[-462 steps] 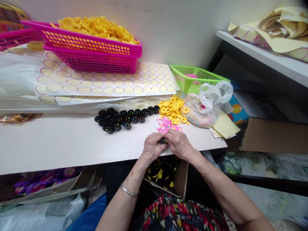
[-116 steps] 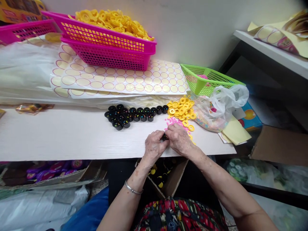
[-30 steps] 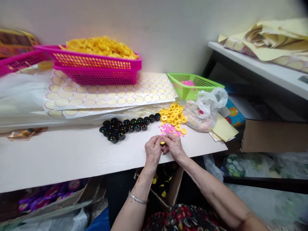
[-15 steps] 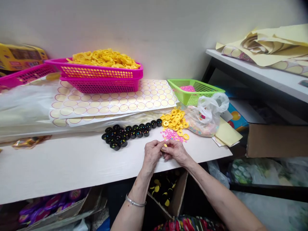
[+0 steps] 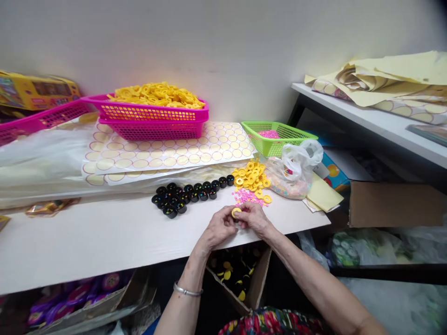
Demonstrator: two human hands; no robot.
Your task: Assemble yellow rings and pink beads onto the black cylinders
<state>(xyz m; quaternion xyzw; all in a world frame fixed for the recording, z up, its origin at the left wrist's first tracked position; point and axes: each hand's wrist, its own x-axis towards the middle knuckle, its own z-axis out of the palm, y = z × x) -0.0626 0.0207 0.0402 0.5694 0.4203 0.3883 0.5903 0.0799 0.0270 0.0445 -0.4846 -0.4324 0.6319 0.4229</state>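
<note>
Left hand [image 5: 217, 231] and right hand [image 5: 257, 220] together pinch one yellow ring [image 5: 236, 211] above the tabletop's [image 5: 104, 232] front edge. A loose grip could drop it into the cardboard box [image 5: 261, 271] below or scatter nearby pink beads [image 5: 246, 197].

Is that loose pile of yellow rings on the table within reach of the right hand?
Probably yes. The right hand lies just short of the yellow rings, with only flat pink beads between. It is busy, though, pinching a single ring together with the left hand.
</note>
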